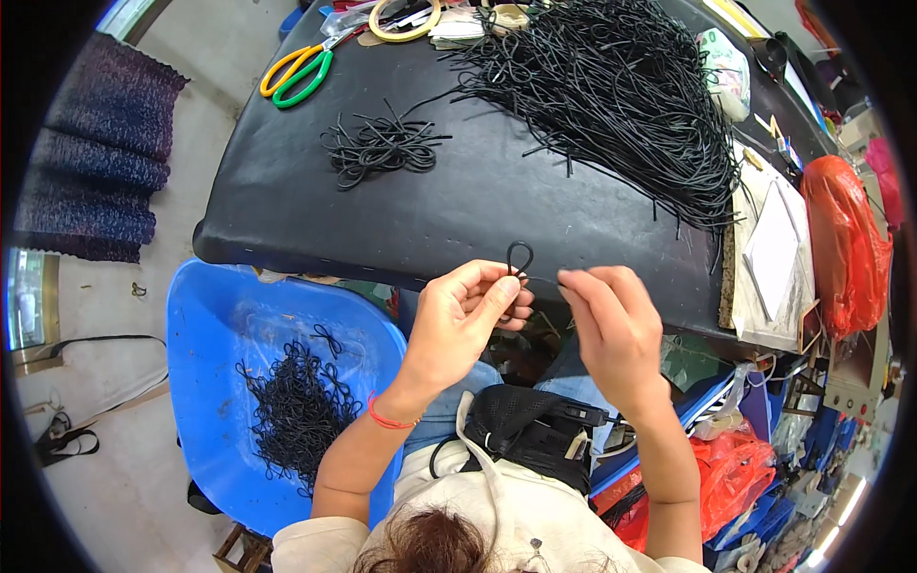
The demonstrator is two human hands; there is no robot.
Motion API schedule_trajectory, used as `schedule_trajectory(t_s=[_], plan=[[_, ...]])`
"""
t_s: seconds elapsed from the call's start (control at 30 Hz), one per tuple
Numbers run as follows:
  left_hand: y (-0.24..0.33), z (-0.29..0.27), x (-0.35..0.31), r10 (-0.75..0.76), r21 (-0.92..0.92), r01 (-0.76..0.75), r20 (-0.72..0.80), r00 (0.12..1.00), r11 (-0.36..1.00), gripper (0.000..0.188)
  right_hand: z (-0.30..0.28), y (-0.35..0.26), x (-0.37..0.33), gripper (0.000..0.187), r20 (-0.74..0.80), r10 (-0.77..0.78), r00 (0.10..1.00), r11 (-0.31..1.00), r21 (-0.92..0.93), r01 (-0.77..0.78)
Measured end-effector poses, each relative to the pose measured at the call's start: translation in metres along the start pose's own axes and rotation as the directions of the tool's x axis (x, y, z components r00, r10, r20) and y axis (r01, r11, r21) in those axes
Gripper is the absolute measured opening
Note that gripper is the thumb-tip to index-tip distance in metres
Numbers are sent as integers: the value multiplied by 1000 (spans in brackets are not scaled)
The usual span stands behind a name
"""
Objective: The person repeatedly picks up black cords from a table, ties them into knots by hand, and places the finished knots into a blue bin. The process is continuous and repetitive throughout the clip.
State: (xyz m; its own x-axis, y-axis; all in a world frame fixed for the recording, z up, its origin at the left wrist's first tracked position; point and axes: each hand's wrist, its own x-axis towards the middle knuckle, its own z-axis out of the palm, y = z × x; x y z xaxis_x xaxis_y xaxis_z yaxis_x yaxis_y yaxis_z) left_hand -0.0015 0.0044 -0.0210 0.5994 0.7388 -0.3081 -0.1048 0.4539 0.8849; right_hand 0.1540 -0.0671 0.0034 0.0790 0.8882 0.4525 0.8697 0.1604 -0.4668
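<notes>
Between thumb and fingers, my left hand (pixel 468 310) pinches a thin black cord (pixel 519 256), whose small loop sticks up above the fingertips. Just to the right, my right hand (pixel 616 329) has its thumb and fingers drawn together, and a thin strand seems to run to it from the left hand. Both hands hover before the front edge of the black-covered table (pixel 334 229). On that table lie a small bunch of looped black cords (pixel 382 145) and a large heap of loose black cords (pixel 611 95).
Scissors (pixel 304 72) with one orange and one green handle lie at the far left, beside a tape roll (pixel 405 17). A blue tub (pixel 205 382) at my left holds a pile of knotted black cords (pixel 301 411). Red plastic bags (pixel 841 248) hang at the right.
</notes>
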Motion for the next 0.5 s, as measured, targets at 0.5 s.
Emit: schedule_trajectory(t_s=[0.5], plan=[[3, -7, 0, -49, -174, 83, 190, 981, 981, 24, 1, 3, 4, 12, 313, 130, 941, 892, 377, -249]])
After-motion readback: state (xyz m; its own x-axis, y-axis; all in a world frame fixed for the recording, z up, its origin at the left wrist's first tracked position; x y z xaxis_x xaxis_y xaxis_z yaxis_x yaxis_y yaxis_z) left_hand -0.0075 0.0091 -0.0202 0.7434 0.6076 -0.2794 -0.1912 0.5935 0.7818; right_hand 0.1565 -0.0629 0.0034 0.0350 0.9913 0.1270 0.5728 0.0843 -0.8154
